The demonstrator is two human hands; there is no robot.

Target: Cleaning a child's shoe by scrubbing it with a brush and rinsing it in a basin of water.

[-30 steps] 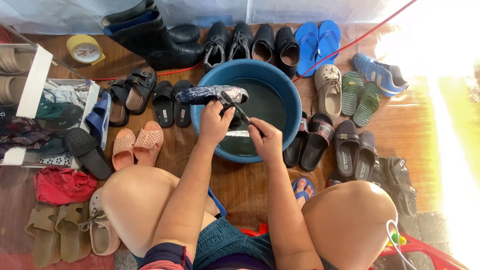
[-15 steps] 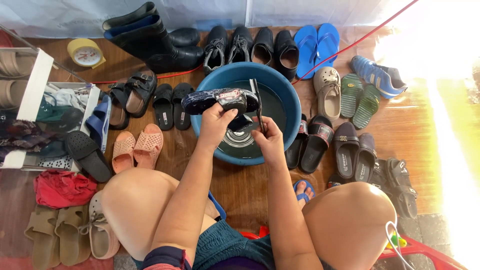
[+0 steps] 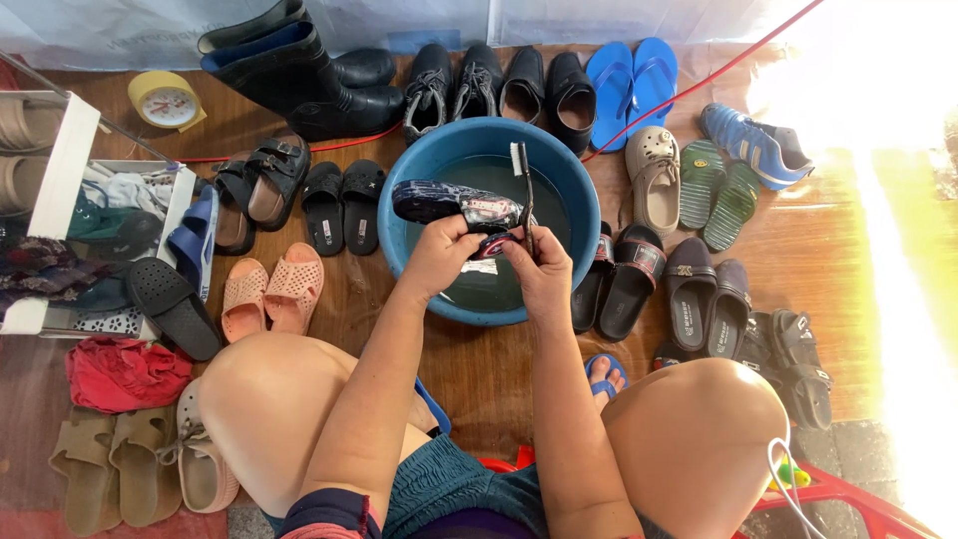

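The left hand [image 3: 439,262] grips a dark sandal [image 3: 454,203] over the blue basin [image 3: 399,255], the right hand [image 3: 544,274] clasps a toothbrush [image 3: 522,190] beside it; wet, either might slip into the water.

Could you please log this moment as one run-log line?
left hand: holds dark sandal | right hand: holds toothbrush, bristles up | both over blue basin of water
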